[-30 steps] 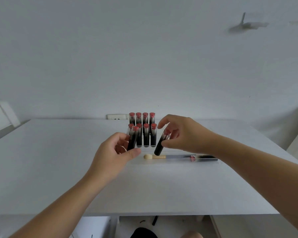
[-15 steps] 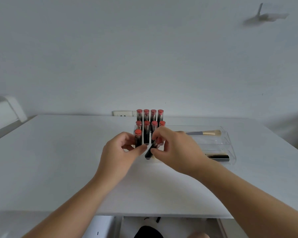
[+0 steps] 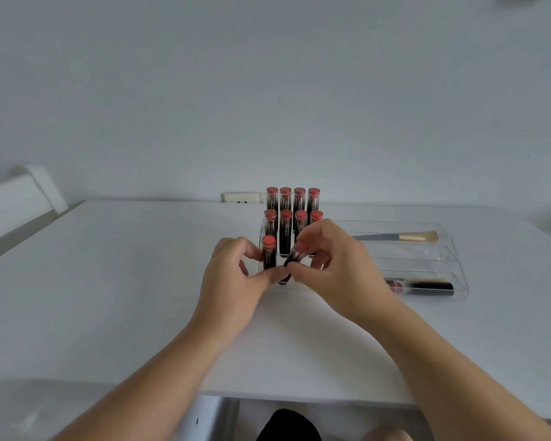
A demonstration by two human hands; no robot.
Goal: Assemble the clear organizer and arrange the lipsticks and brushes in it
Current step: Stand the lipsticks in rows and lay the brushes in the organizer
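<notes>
A clear organizer [image 3: 452,259] lies on the white table [image 3: 109,281]. Its left section holds several upright red-capped lipsticks [image 3: 286,198] in rows. My left hand [image 3: 233,281] pinches an upright lipstick [image 3: 269,254] in the front row. My right hand [image 3: 334,268] pinches a tilted lipstick [image 3: 295,259] just to its right, its lower end down among the front slots. A gold-handled brush [image 3: 404,237] lies in the organizer's back tray. A black brush [image 3: 427,286] and a lying lipstick [image 3: 394,286] are in the front tray.
A wall socket [image 3: 240,197] sits behind the table at the wall. A white rail or chair part [image 3: 23,192] stands off the table's left side. The table's front edge runs just below my forearms, with a dark object [image 3: 287,424] underneath.
My view shifted so the organizer's right trays and the gold brush show. Both hands carried their lipsticks to the front row; the left one now stands upright, the right one is lower and tilted.
</notes>
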